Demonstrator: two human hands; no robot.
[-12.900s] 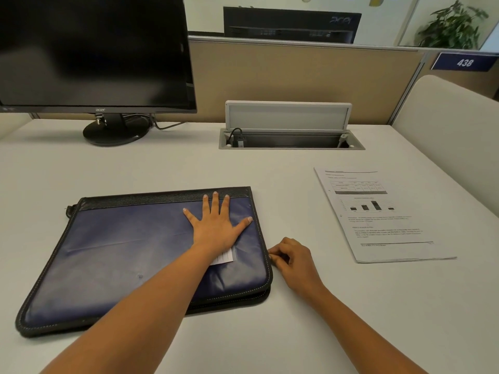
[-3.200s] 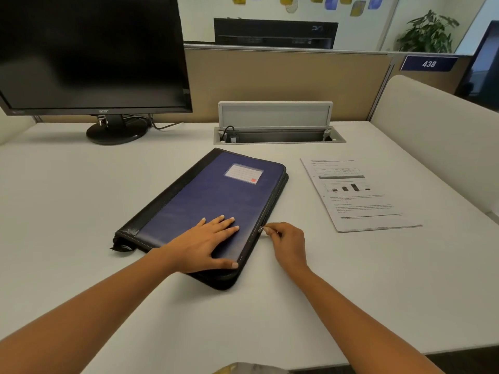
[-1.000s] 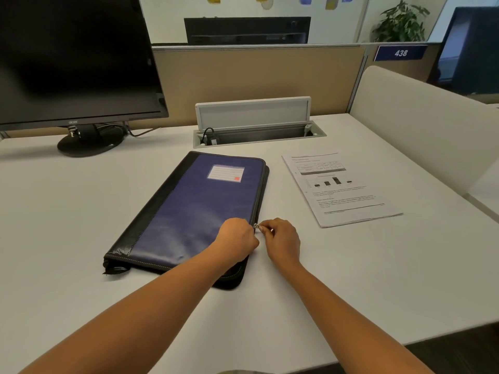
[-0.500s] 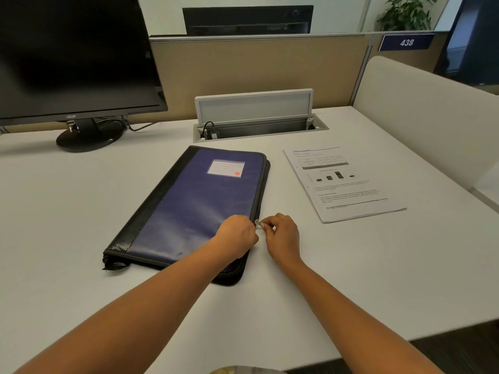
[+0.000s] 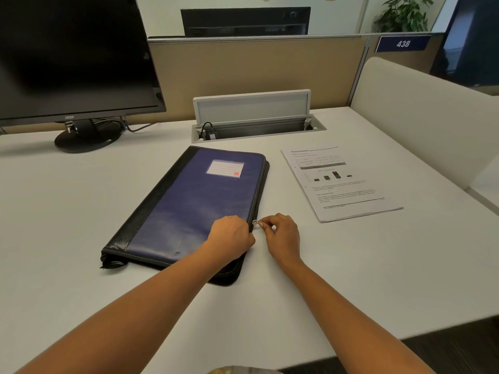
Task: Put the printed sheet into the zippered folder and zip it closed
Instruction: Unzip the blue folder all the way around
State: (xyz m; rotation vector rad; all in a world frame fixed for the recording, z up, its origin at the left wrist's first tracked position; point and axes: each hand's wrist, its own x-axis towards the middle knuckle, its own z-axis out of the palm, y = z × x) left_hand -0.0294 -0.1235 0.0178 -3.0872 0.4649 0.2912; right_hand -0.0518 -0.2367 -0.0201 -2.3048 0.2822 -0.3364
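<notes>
A blue zippered folder with a black spine and a white label lies flat and closed on the white desk, angled away from me. My left hand is curled on the folder's near right edge, gripping it. My right hand pinches the small metal zipper pull on the folder's right side, about a third of the way up from the near corner. The printed sheet, with a table, a bar chart and text, lies flat on the desk to the right of the folder, apart from it.
A black monitor on a round stand stands at the back left. An open cable box with a raised lid sits behind the folder. A beige divider runs along the back and a cream panel along the right.
Over 13 seconds the folder was turned so its label faces up and its spine lies left. In the last second both hands stayed at the zipper pull, barely moving.
</notes>
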